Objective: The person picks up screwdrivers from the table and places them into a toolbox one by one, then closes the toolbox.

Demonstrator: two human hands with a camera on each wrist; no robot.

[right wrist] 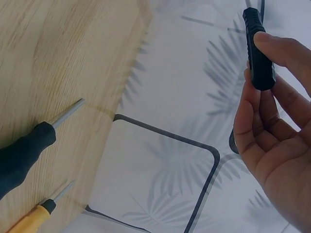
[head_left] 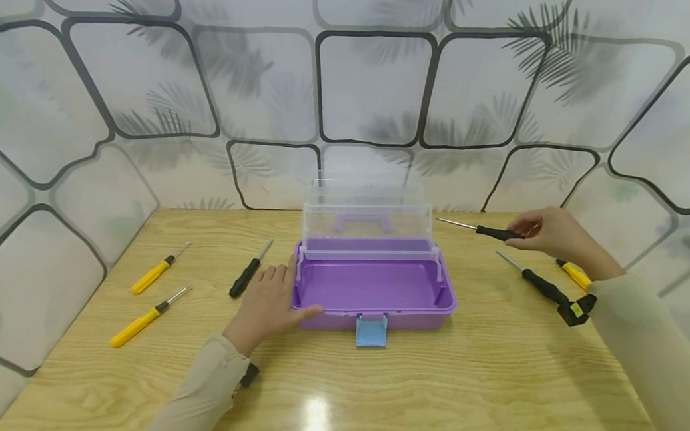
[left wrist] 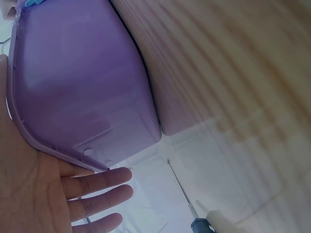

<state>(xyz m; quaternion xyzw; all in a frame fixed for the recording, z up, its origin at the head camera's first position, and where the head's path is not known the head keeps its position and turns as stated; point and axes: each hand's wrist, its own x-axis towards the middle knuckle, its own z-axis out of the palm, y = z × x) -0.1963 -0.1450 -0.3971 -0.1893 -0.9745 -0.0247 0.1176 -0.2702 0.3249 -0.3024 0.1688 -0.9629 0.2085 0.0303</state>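
A purple toolbox (head_left: 328, 321) with a blue latch (head_left: 371, 332) stands on the table, its transparent lid (head_left: 369, 207) raised at the back. My left hand (head_left: 270, 297) rests against its left side, the thumb over the front corner. In the left wrist view the fingers (left wrist: 99, 183) lie fairly straight beside the purple wall (left wrist: 77, 73). Raised above the table to the right of the box, my right hand (head_left: 545, 231) pinches a screwdriver (head_left: 490, 233) by its black handle (right wrist: 260, 53). Its shaft points left, toward the lid.
Left of the box lie a black-handled screwdriver (head_left: 246, 277) and two yellow-handled screwdrivers (head_left: 153, 275). On the right are another black-handled screwdriver (head_left: 544, 286) and a yellow-handled one (head_left: 575, 274), partly behind the right forearm. A patterned curtain (head_left: 372, 87) borders the wooden table (head_left: 428, 395).
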